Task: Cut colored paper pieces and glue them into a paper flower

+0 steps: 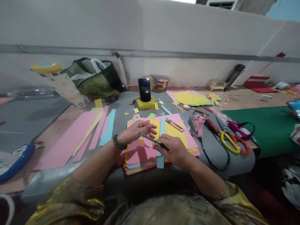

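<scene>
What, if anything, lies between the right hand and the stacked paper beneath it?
A blue strip, crossing the stacked paper and partly hidden by the right hand. Beyond the slim tool it grips, nothing else shows.

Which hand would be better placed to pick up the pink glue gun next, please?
Probably the right hand: it is on the same side as the glue gun and nearer to it than the left hand. However, it holds a slim tool, which might need setting down first.
</scene>
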Demonstrator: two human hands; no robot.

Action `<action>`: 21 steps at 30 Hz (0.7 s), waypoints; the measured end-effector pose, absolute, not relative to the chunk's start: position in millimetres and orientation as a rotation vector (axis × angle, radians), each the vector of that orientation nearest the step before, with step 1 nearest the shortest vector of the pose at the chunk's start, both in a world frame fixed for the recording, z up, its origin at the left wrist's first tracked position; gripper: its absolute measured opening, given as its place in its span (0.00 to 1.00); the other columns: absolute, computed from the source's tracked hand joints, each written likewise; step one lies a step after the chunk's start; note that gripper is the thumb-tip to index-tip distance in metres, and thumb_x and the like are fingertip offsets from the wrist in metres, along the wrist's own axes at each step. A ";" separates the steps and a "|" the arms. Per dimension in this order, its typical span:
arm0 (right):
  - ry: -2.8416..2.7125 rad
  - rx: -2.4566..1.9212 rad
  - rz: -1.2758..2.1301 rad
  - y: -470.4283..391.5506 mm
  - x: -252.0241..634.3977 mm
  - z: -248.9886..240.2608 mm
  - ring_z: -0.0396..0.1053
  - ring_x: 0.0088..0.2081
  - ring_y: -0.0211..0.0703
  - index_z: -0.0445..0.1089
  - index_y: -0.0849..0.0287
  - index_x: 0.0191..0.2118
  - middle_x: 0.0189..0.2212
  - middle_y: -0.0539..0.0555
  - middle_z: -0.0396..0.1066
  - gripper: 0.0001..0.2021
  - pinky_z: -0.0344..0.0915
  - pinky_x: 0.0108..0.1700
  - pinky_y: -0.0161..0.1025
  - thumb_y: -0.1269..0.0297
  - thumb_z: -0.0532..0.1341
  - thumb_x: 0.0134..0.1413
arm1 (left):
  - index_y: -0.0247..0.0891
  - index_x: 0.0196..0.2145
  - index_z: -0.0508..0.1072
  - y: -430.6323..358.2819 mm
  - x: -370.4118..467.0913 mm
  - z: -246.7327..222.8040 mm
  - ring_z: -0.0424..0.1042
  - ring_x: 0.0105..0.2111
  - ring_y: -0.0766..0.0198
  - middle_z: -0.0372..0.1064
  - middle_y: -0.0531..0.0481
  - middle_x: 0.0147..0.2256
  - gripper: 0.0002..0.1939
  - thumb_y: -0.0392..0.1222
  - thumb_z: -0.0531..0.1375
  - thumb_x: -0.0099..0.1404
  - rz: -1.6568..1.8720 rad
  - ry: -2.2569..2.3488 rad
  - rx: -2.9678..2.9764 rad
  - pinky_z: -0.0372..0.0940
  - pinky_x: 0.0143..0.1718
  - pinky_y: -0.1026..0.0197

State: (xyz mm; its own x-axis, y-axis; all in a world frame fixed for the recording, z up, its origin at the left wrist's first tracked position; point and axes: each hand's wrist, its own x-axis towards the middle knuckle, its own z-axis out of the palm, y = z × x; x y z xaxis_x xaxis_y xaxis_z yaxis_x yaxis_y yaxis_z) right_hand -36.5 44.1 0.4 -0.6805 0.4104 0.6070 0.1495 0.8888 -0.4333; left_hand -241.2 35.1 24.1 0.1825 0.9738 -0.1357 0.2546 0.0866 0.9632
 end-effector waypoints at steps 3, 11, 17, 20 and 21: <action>-2.208 -0.510 0.639 48.8 -39.2 3.5 0.71 0.31 0.38 0.75 0.56 0.35 0.30 0.52 0.72 0.07 0.66 0.34 0.34 0.62 0.62 0.62 | 0.35 0.33 0.75 30.9 -237.4 28.5 0.69 0.27 0.64 0.75 0.49 0.27 0.19 0.56 0.59 0.63 0.762 1.144 1.550 0.64 0.30 0.63; -1.950 -0.658 1.028 57.6 -51.3 12.4 0.74 0.36 0.44 0.73 0.56 0.26 0.30 0.52 0.76 0.11 0.69 0.41 0.41 0.56 0.68 0.52 | 0.36 0.20 0.71 23.2 -232.3 34.9 0.66 0.24 0.67 0.72 0.50 0.22 0.05 0.34 0.55 0.50 0.490 0.903 1.527 0.56 0.23 0.67; -1.929 -0.769 1.071 54.5 -56.3 18.4 0.67 0.26 0.38 0.72 0.56 0.23 0.22 0.48 0.70 0.14 0.65 0.32 0.37 0.53 0.69 0.48 | 0.36 0.20 0.73 23.4 -234.1 31.2 0.67 0.24 0.67 0.74 0.51 0.23 0.09 0.31 0.53 0.46 0.463 0.888 1.526 0.58 0.23 0.67; -1.886 -0.823 1.135 56.0 -56.2 22.5 0.60 0.21 0.35 0.71 0.56 0.21 0.17 0.46 0.66 0.15 0.60 0.26 0.35 0.52 0.69 0.47 | 0.36 0.28 0.78 23.8 -236.7 35.2 0.69 0.29 0.65 0.75 0.51 0.29 0.08 0.34 0.58 0.50 0.501 0.974 1.607 0.63 0.29 0.67; -1.880 -0.836 1.154 56.9 -55.7 23.6 0.59 0.20 0.34 0.70 0.56 0.20 0.17 0.46 0.66 0.15 0.58 0.25 0.35 0.52 0.69 0.47 | 0.36 0.30 0.78 23.9 -238.2 37.0 0.70 0.31 0.64 0.76 0.51 0.31 0.09 0.35 0.60 0.51 0.528 0.991 1.633 0.64 0.31 0.66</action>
